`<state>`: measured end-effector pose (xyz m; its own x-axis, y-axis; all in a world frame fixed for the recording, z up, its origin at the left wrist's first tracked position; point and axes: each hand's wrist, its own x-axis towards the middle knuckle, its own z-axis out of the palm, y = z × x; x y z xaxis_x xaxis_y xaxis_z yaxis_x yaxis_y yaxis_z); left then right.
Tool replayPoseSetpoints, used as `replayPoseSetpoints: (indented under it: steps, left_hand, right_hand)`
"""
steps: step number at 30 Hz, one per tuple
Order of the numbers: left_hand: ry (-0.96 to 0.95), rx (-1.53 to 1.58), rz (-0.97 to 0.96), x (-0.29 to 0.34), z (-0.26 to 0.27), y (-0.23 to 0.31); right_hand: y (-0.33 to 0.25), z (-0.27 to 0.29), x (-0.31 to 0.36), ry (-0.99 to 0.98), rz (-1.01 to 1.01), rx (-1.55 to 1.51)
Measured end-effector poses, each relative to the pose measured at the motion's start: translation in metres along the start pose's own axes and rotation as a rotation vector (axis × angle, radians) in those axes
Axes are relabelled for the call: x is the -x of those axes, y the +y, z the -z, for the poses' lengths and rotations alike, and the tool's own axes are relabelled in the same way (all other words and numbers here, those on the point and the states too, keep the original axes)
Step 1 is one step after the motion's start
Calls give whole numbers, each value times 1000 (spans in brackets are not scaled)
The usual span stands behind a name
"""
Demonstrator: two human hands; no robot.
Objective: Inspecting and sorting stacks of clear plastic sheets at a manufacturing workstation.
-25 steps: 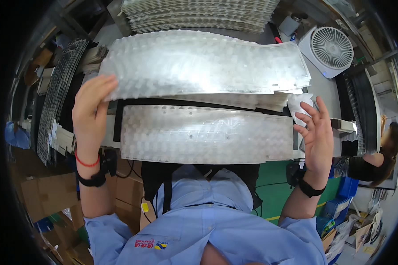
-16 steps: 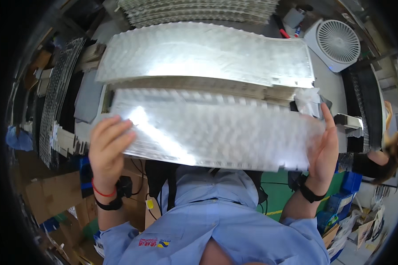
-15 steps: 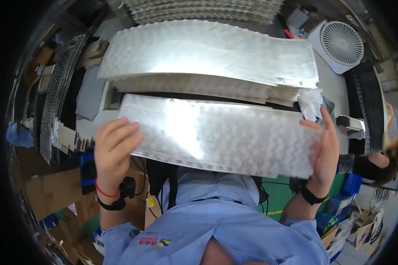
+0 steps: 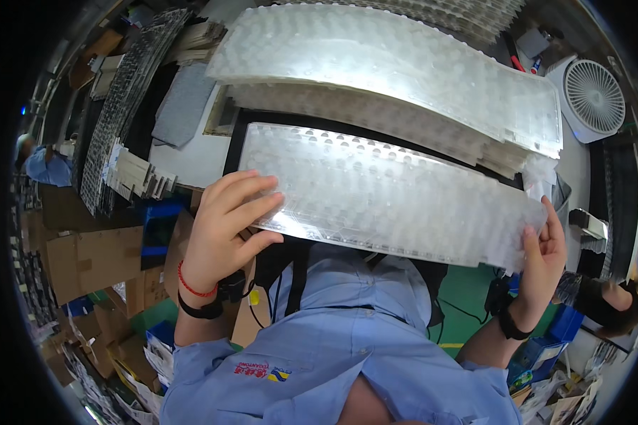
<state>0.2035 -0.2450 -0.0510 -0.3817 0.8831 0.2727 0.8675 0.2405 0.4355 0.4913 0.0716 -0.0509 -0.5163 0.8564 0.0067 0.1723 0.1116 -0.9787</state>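
Observation:
A long, silvery translucent sheet [image 4: 390, 195] with rows of round dimples stretches in front of me, its right end tilted nearer to my body. At the left end, my left hand [image 4: 223, 219] has its fingers over the top face and its thumb at the near edge. My right hand [image 4: 546, 244] grips the right end, fingers bent around the corner and thumb against it. Under the sheet's far left corner shows a black mat [image 4: 235, 145]. Beyond lies a tall stack of similar sheets [image 4: 383, 67]. Crumpled clear film [image 4: 539, 177] touches the area by my right fingertips.
A white fan [image 4: 592, 99] stands at the far right, near red and blue pens [image 4: 536, 65]. Grey cloth [image 4: 184, 103] and stacked dark perforated strips [image 4: 124, 120] lie left. Cardboard boxes [image 4: 96, 262] sit lower left. Another person's arm [image 4: 602, 301] shows at right.
The whole view has shifted, with the surroundings appearing farther right. My left thumb now shows at the sheet's near edge, and the sheet slants down more toward the right.

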Motion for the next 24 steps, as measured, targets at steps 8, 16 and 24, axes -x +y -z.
replayPoseSetpoints:
  steps: [8, 16, 24]
  left_hand:
    - [23, 8, 145, 10, -7, -12]
    - [-73, 31, 266, 11, -11, -11]
    - [-50, 22, 253, 7, -11, -6]
  right_hand:
    - [27, 7, -9, 45, 92, 249]
    - [21, -6, -6, 67, 134, 278]
    - [24, -2, -4, 165, 263, 556]
